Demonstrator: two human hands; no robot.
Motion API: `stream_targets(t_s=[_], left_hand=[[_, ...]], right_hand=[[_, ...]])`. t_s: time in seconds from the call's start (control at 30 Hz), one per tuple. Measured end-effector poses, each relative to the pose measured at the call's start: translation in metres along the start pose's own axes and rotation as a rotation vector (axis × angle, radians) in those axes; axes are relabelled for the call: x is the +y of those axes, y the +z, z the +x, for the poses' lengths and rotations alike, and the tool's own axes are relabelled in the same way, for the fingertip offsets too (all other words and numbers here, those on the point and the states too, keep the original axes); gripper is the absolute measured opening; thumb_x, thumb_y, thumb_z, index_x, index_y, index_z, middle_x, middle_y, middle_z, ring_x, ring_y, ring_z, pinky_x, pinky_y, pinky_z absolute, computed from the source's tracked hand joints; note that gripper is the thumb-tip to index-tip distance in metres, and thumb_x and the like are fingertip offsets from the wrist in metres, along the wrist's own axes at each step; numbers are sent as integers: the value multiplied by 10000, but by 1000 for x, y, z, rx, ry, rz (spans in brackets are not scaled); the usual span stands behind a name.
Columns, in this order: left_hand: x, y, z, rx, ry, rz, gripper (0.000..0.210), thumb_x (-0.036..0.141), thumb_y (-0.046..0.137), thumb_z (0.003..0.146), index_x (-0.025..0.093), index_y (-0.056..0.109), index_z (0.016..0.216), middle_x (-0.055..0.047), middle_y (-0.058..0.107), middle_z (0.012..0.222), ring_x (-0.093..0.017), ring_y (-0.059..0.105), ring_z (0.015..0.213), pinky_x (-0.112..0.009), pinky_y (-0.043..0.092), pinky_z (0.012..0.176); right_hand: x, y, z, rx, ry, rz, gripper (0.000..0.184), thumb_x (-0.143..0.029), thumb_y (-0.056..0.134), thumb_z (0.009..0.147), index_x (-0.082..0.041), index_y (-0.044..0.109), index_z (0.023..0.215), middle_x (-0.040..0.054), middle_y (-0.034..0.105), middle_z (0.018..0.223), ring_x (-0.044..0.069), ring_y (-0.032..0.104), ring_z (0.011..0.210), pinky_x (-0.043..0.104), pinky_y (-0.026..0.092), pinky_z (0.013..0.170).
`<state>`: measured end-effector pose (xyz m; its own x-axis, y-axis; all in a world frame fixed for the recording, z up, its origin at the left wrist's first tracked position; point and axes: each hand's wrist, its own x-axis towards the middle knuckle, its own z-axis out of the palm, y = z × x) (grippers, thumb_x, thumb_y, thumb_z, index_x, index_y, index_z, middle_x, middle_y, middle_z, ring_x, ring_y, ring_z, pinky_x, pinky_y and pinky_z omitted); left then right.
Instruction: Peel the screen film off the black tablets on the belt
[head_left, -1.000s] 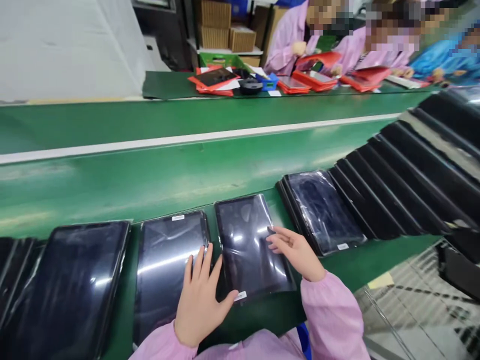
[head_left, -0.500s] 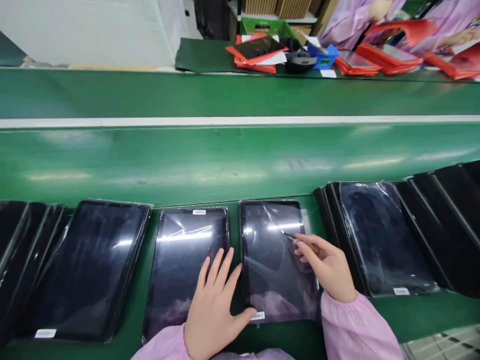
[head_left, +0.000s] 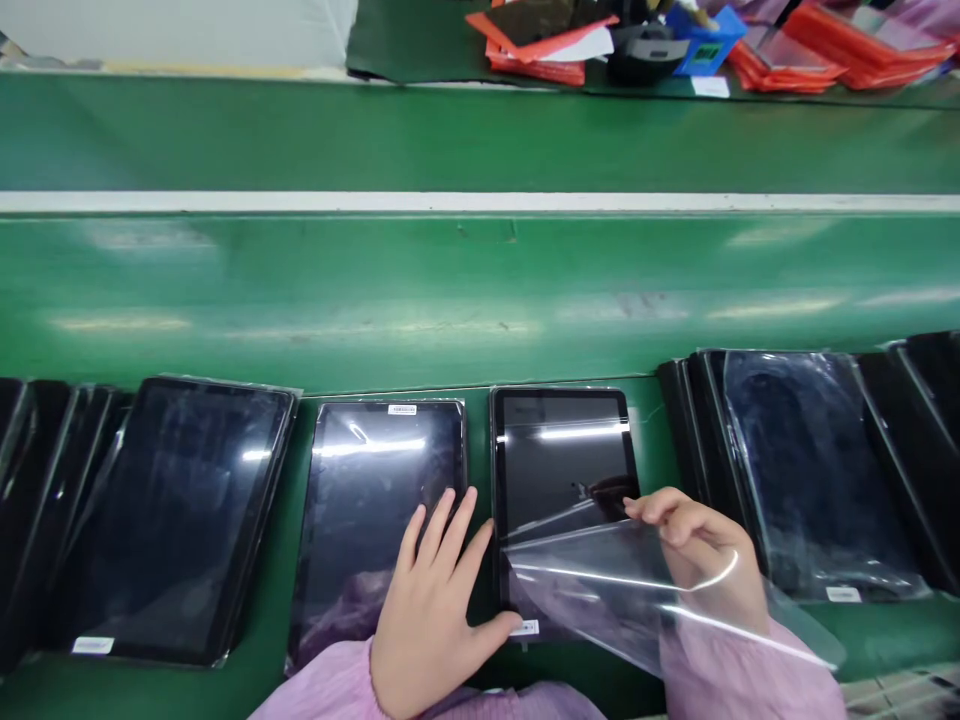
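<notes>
In the head view my left hand (head_left: pixel 442 610) lies flat with fingers spread. Its fingers rest over the right side of a dark tablet (head_left: pixel 375 500), and the thumb touches the small white label (head_left: pixel 527 627) on a second tablet (head_left: pixel 562 450). My right hand (head_left: pixel 705 550) is closed, its fingertips pinched at a clear plastic film (head_left: pixel 592 570) above the second tablet's right edge. The film is lifted off the upper screen and stretches across the lower screen and over my right hand and sleeve. The bared upper screen looks glossy.
Film-covered tablets lie at the left (head_left: pixel 180 520) and right (head_left: pixel 817 470), against overlapping rows of dark tablets. A green surface with a white strip (head_left: pixel 480 203) runs beyond. At the far side are red sleeves (head_left: pixel 862 50), a blue box (head_left: pixel 705 45) and a black device (head_left: pixel 646 52).
The clear film has come up off the second tablet's upper screen, drawn toward me by my right hand. My left hand has stayed in place. The view has tilted slightly down.
</notes>
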<state>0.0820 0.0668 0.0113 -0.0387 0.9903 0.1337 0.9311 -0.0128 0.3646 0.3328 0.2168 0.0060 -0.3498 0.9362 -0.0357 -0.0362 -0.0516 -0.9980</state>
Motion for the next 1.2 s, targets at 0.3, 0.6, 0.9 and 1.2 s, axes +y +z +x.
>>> stream_targets(t_s=[0.3,0.6,0.9,1.2], left_hand=[[1,-2,1,-20,-3,3,602,614,618,807,189,640,1234,-113,508,1475,-346,459,1348,-485,261,1125],[1,-2,0,-49,-2,7,590,590,603,817,185,633,1244,-113,495,1487,-340,424,1376,-469,206,1155],[1,-7,-1,-102,30,3,562,411,597,811,161,577,1314,-116,418,1540,-339,353,1423,-482,155,1173],[0,-3,-2,-86,37,63,471,327,564,856,188,577,1305,-99,423,1539,-316,344,1430,-469,184,1163]], right_hand=[[11,-14,4,-48,30,148,493,-436,843,706,-220,465,473,-20,545,604,167,655,634,381,581,893],[16,-17,-10,62,152,104,619,-541,829,640,-235,337,423,10,482,579,230,605,627,492,535,923],[1,-15,-13,-95,51,115,503,-536,733,762,-243,443,474,6,524,601,211,614,645,425,549,893],[-34,-8,-18,-283,15,-108,422,-490,630,898,-262,589,546,33,621,671,235,661,707,509,539,948]])
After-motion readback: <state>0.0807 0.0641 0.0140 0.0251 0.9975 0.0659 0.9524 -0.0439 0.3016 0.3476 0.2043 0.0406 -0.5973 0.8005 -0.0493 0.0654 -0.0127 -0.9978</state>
